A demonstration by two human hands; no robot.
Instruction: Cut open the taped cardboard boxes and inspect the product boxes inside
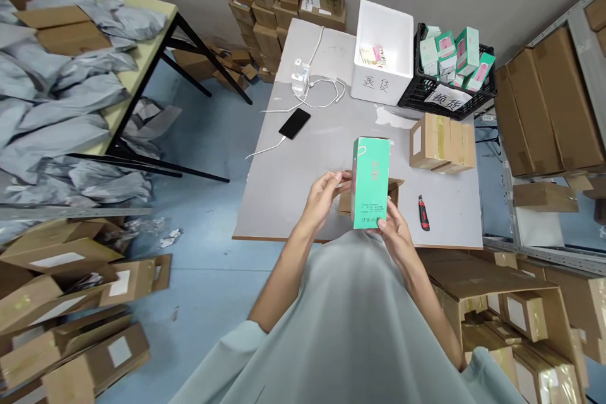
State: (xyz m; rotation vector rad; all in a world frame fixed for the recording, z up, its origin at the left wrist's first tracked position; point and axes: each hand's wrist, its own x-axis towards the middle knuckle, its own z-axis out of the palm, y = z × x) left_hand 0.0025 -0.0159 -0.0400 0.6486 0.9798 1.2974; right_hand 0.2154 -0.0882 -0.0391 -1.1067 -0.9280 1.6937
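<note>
A green carton with pink characters on its face is held up in front of my body, tall side upright. My right hand grips its lower right corner, thumb on the front face. At the left edge of the carton, my left hand has its fingers closed on it; the fingertips are partly hidden. Behind the carton, a small brown cardboard box with a raised flap rests on the table, mostly covered. A red and black utility knife lies to the right of my right hand.
On the grey table are a phone, a charger with white cables, taped brown boxes, a white foam bin and a black crate of green cartons. Grey parcels cover a side table; an open carton stands right.
</note>
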